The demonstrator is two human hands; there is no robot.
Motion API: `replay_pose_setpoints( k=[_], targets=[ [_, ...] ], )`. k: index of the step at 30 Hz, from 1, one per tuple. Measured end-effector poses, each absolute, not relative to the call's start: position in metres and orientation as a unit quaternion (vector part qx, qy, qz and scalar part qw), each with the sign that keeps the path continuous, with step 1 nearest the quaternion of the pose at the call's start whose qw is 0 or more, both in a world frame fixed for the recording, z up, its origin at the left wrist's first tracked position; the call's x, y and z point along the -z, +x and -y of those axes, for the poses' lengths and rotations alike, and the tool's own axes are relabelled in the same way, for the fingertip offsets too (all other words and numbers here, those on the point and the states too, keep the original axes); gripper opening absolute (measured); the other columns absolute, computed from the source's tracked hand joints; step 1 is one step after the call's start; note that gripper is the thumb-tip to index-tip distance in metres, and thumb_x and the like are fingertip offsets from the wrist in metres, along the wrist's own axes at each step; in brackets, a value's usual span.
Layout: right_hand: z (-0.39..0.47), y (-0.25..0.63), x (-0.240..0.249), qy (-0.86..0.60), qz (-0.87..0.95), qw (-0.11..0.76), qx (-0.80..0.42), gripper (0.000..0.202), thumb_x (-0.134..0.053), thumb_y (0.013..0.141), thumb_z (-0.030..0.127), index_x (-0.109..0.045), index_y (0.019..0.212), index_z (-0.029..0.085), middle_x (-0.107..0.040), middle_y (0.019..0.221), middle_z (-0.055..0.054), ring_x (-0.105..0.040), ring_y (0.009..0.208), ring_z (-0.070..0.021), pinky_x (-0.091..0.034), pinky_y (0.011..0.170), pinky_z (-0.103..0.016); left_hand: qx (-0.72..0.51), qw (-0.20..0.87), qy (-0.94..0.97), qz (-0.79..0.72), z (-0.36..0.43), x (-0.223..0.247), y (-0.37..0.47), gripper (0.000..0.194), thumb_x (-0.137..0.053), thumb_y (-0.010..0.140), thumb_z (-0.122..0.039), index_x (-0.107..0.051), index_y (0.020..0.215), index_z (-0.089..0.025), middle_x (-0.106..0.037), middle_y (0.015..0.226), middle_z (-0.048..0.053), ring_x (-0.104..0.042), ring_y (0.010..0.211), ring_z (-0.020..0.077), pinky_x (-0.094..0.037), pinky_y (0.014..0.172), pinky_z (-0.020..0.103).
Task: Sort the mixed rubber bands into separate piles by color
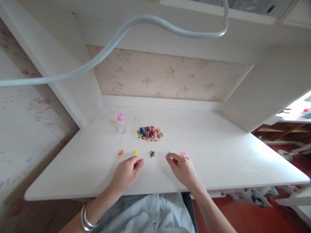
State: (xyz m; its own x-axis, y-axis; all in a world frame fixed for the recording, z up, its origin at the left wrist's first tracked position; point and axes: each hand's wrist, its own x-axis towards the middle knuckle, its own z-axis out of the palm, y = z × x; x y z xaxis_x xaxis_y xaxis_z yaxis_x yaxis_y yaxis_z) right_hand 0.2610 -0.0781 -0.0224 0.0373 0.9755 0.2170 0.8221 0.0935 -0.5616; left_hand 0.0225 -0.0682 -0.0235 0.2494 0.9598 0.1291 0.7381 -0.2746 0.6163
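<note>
A mixed heap of small coloured rubber bands [150,133] lies in the middle of the white desk. Nearer to me, small sorted groups form a row: red bands [120,153], yellow bands [136,152], black bands [152,154], blue bands [169,152] and pink bands [184,153]. My left hand [127,172] rests just in front of the yellow group, thumb and fingers pressed together; whatever they hold is hidden. My right hand [181,167] pinches beside the blue bands, which its fingertips partly cover. Whether a band is between those fingertips cannot be made out.
A clear bottle [120,126] with a pink lid stands left of the heap. The white desk [218,155] has side panels and a shelf above. A white cable [150,19] crosses the upper view. Bags hang or lie below the desk at right.
</note>
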Motion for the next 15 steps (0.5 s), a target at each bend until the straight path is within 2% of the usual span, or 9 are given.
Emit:
replay_pose_setpoints(
  k=[3, 7, 11, 15],
  targets=[
    [0.053, 0.248, 0.008, -0.657, 0.711, 0.232, -0.096, 0.031, -0.043, 0.089, 0.041, -0.071, 0.096, 0.03, -0.067, 0.065, 0.0, -0.06, 0.057, -0.0134, -0.034, 0.053, -0.022, -0.28, 0.312, 0.722, -0.55, 0.071, 0.028, 0.015, 0.037, -0.037, 0.091, -0.047, -0.058, 0.075, -0.02, -0.056, 0.061, -0.002, -0.052, 0.058, 0.0113, -0.037, 0.056, 0.022],
    [0.017, 0.228, 0.003, -0.682, 0.718, 0.132, -0.049, 0.032, -0.04, 0.09, 0.039, -0.07, 0.098, 0.033, -0.071, 0.079, -0.004, -0.063, 0.067, -0.0179, -0.035, 0.056, -0.025, -0.314, 0.361, 0.698, -0.533, 0.072, 0.029, 0.012, 0.037, -0.04, 0.09, -0.047, -0.057, 0.073, -0.019, -0.053, 0.06, -0.003, -0.049, 0.058, 0.0106, -0.035, 0.055, 0.021],
    [-0.008, 0.211, 0.005, -0.689, 0.722, 0.047, -0.033, 0.039, -0.034, 0.092, 0.04, -0.071, 0.099, 0.028, -0.07, 0.089, -0.009, -0.065, 0.078, -0.0214, -0.04, 0.064, -0.028, -0.321, 0.365, 0.703, -0.518, 0.072, 0.03, 0.01, 0.037, -0.04, 0.09, -0.046, -0.058, 0.073, -0.019, -0.054, 0.062, -0.002, -0.05, 0.06, 0.011, -0.036, 0.057, 0.022],
    [-0.022, 0.202, 0.007, -0.692, 0.72, 0.021, -0.042, 0.038, -0.037, 0.09, 0.041, -0.071, 0.094, 0.024, -0.069, 0.093, -0.011, -0.065, 0.083, -0.0237, -0.044, 0.069, -0.032, -0.32, 0.367, 0.711, -0.508, 0.07, 0.031, 0.008, 0.036, -0.04, 0.09, -0.045, -0.06, 0.075, -0.019, -0.056, 0.064, -0.001, -0.052, 0.062, 0.0113, -0.037, 0.059, 0.022]
  ],
)
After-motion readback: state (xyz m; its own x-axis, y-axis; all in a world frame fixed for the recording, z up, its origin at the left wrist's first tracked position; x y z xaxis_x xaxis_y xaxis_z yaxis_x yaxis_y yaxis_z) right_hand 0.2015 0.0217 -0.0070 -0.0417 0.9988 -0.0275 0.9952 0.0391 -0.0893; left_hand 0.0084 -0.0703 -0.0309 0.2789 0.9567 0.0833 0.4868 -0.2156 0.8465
